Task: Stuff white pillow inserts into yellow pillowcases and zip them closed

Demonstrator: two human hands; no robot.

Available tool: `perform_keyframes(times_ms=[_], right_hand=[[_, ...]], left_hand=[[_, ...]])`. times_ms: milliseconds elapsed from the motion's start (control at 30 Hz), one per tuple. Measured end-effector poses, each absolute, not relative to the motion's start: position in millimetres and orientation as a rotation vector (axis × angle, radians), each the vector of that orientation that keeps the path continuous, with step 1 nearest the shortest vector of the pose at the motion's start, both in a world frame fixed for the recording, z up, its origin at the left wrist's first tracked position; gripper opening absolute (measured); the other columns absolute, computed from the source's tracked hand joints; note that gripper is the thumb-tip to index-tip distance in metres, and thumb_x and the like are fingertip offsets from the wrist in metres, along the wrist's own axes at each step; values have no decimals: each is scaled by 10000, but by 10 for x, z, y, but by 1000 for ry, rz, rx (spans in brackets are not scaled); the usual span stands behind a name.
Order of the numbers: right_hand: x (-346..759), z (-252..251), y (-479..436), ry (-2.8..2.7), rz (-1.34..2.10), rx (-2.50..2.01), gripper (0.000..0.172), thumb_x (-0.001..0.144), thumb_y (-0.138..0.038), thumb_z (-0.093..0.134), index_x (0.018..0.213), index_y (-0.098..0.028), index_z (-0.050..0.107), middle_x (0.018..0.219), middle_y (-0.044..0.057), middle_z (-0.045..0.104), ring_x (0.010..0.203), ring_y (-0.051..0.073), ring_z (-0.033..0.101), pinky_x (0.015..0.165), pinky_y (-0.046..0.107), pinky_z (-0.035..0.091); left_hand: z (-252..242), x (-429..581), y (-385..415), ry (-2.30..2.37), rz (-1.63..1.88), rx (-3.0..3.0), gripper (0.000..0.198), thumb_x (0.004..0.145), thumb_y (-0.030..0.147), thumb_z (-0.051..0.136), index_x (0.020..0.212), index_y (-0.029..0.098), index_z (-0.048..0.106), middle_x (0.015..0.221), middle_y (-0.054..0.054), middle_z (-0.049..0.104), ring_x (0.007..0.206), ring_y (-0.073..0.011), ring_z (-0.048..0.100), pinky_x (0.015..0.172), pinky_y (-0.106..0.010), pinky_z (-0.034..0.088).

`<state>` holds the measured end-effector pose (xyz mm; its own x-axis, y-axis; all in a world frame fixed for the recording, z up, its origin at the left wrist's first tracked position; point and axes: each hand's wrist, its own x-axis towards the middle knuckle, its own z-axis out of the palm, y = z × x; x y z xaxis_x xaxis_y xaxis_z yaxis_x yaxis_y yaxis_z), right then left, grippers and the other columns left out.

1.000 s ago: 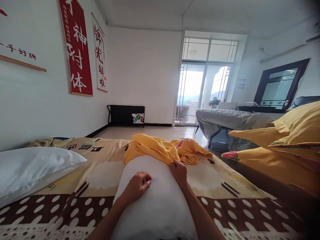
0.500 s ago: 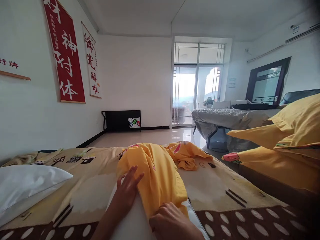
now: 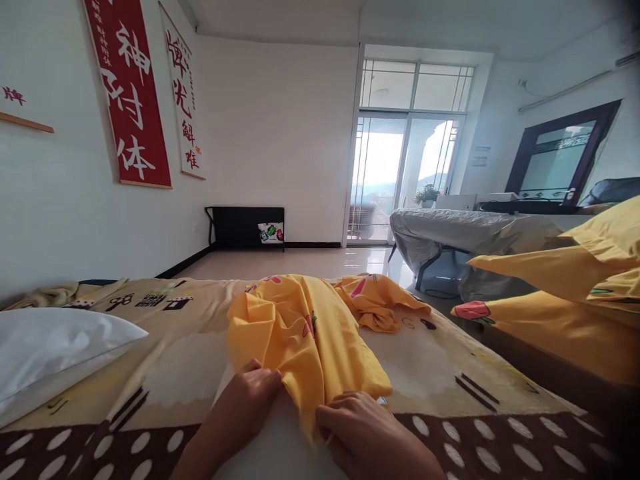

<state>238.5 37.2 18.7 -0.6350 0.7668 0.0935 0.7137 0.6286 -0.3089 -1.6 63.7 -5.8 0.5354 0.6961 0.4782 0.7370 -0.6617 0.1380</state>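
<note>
a spare pillow point(image 3: 55, 347) is seen at the bed point(image 3: 450, 380)'s left edge. at the front edge, the hem of the yellow pillowcase point(image 3: 300, 333) is pinched by the left hand point(image 3: 253, 393) and gripped by the curled right hand point(image 3: 367, 433). the pillowcase was bunched a second ago and is now drawn over most of the white pillow point(image 3: 280, 450). bare cover is left toward the right edge.

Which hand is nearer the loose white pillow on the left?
Left. The left hand pinches the yellow pillowcase on the side toward the loose white pillow; the right hand holds it farther right.
</note>
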Motion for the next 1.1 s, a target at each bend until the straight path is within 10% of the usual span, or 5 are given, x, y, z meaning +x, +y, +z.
perform_keyframes(times_ms=[200, 333, 633, 867, 1100], right_hand=[[2766, 231, 434, -2489, 452, -1368, 222, 729, -171, 502, 907, -266, 594, 928, -4, 635, 915, 171, 562, 819, 267, 390], [2828, 363, 409, -2475, 505, -1508, 260, 698, -178, 550, 933, -282, 593, 983, -7, 637, 961, 187, 556, 836, 283, 396], [2792, 350, 562, -2195, 294, -1394, 166, 696, -148, 479, 790, -241, 580, 677, -33, 594, 661, 137, 512, 638, 226, 374], [2732, 323, 633, -1578, 155, -1254, 169, 747, -369, 555, 742, -212, 617, 537, -44, 469, 496, 109, 390, 491, 210, 335], [2776, 336, 688, -1742, 122, -1556, 140, 703, -311, 548, 666, -228, 656, 559, -12, 564, 556, 144, 476, 539, 226, 325]], left_hand=[[-130, 278, 389, -1046, -482, -2816, 166, 845, 125, 445, 712, 216, 484, 622, -1, 615, 549, -155, 550, 610, -288, 405], [66, 199, 389, -1311, -584, -2813, 62, 815, 221, 569, 876, 225, 580, 925, -45, 674, 837, -200, 620, 739, -292, 479], [-109, -362, 478, -1706, -516, -2838, 824, 537, 332, 764, 1319, 292, 507, 1460, -87, 433, 1334, -339, 391, 1080, -431, 363], [-47, -209, 600, -1655, -644, -2521, 450, 654, 37, 447, 999, 242, 650, 1019, -69, 686, 953, -231, 632, 834, -354, 481], [208, -622, 631, -1520, -948, -2008, 206, 656, 66, 396, 609, 228, 513, 607, -50, 612, 634, -218, 596, 594, -298, 441]])
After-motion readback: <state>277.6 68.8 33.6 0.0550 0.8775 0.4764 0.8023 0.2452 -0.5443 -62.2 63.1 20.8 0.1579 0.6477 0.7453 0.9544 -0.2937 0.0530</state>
